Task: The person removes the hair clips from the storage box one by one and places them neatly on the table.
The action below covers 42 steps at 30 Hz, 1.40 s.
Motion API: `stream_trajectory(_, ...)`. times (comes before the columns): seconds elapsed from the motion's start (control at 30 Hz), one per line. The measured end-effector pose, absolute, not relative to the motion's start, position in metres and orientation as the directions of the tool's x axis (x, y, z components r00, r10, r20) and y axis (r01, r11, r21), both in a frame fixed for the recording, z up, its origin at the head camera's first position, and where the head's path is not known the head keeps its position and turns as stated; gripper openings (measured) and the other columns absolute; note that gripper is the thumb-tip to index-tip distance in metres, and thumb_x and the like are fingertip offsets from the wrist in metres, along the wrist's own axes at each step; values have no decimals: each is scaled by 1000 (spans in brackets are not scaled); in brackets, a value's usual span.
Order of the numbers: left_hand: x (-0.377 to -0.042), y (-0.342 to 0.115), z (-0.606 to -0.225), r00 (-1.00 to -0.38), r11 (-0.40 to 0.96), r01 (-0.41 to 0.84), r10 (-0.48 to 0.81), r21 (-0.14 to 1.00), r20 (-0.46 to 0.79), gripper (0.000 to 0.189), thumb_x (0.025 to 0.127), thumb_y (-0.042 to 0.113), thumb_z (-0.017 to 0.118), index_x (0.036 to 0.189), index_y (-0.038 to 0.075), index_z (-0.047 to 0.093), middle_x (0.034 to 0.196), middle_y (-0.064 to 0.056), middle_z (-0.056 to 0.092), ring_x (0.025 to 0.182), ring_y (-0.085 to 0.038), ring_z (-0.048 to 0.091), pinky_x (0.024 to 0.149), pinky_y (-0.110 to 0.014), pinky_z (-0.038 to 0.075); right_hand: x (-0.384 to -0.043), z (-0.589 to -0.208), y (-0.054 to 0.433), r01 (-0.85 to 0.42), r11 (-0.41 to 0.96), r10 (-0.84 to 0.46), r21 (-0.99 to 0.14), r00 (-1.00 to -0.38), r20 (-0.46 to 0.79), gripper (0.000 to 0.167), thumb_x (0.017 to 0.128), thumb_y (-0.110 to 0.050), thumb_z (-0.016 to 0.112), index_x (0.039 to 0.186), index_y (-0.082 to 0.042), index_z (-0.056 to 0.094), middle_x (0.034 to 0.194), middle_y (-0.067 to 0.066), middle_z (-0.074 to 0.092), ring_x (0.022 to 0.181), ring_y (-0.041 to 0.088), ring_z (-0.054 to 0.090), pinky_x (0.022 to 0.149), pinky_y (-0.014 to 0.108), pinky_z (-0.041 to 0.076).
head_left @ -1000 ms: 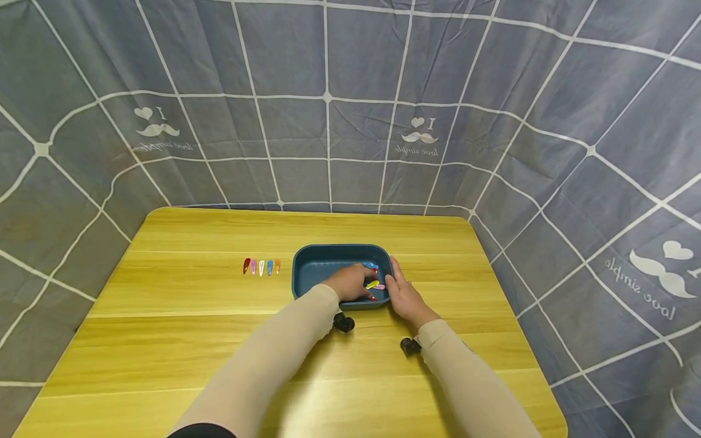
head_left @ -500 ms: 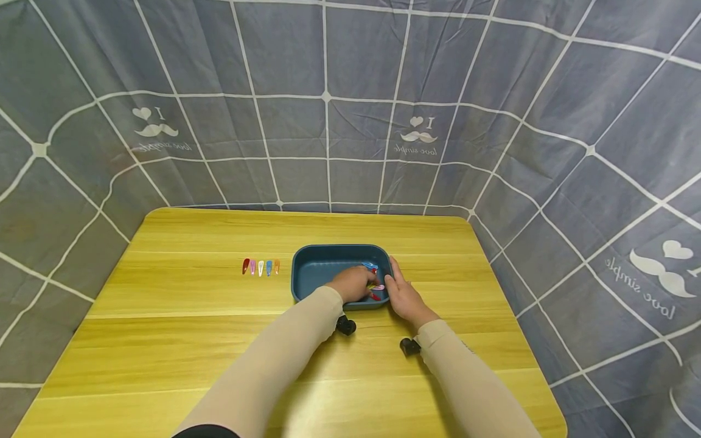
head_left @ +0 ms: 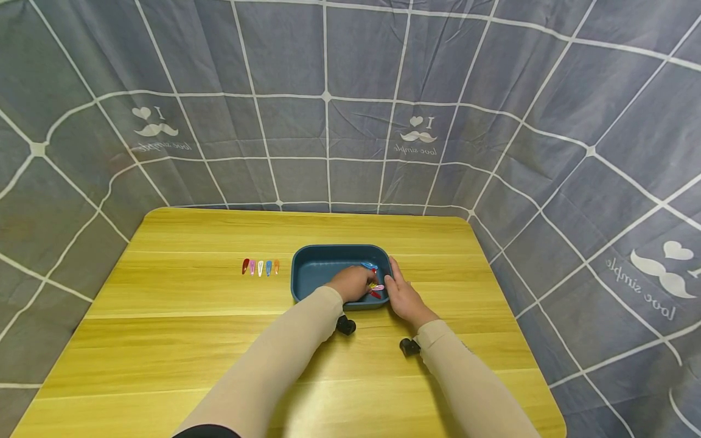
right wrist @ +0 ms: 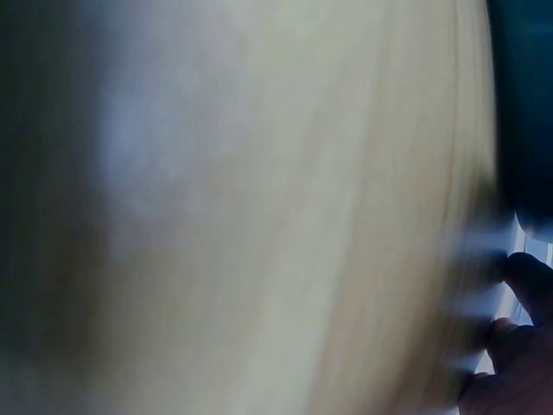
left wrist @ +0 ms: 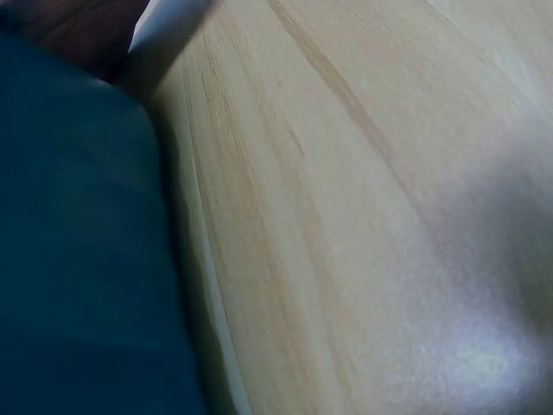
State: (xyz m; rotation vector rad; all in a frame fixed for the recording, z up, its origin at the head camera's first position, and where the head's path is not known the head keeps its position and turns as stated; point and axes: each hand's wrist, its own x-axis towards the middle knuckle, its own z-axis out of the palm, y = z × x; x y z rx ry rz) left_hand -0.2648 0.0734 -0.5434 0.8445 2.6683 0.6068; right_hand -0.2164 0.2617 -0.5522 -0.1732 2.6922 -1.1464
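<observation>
Glossy multicoloured teardrop clips (head_left: pixel 378 288) lie beside our left hand (head_left: pixel 352 284), whose fingers have drawn in, perhaps selecting; any pinch we cannot tell.

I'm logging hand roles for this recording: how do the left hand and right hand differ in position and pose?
The left hand is inside the tray, at the hair clips; the right hand holds the tray's right end from outside.

The left hand's fingertips are partly hidden, so I can't tell whether they pinch a clip; the right hand's fingers lie fairly straight, thumb at the rim.

Both arms wear beige sleeves.
</observation>
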Motion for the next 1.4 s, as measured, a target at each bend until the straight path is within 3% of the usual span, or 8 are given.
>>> stream_trajectory(0.4,-266,71,-544,-807,742,444,575,503,-137,21,107,12,59,119,14,76,116,-2,78,110,-21,73,99,-39,58,-216,-549,260,-7,696,-176,-718,-971,-161,62,117,-39,26,172,-24,1,171,18,31,153,45,38,131,63,5)
stream_trajectory(0.63,-266,69,-542,-817,725,436,567,533,-104,16,109,15,58,101,15,72,95,0,72,87,-15,65,87,-36,55,-215,-550,260,-10,695,-176,-719,-972,-156,62,117,-39,26,172,-24,2,171,18,31,153,45,38,131,64,5)
stream_trajectory(0.83,-265,67,-540,-835,716,410,544,564,-84,14,109,16,57,98,16,65,94,0,64,95,-20,62,95,-39,54,-215,-550,260,-6,694,-176,-720,-971,-161,62,116,-40,26,172,-25,2,171,18,31,152,47,39,131,64,6)
stream_trajectory(0.97,-264,66,-538,-840,711,388,535,586,-93,13,110,20,58,98,18,64,92,1,63,93,-21,63,91,-38,53,-215,-550,260,-2,696,-171,-718,-972,-162,62,117,-40,26,172,-26,1,171,17,31,152,46,40,131,63,6)
stream_trajectory(1.13,-263,66,-535,-843,701,364,528,613,-104,14,110,23,57,102,20,67,93,3,65,88,-17,60,85,-35,50,-215,-550,260,-4,694,-171,-720,-972,-159,62,117,-39,27,172,-26,2,171,17,32,151,45,41,131,63,6)
stream_trajectory(1.4,-264,66,-535,-870,675,307,484,671,-89,16,110,22,58,107,17,73,100,2,70,89,-16,61,88,-36,53,-215,-550,260,-9,693,-178,-721,-971,-160,62,117,-38,26,171,-26,0,170,18,33,151,45,41,131,63,5)
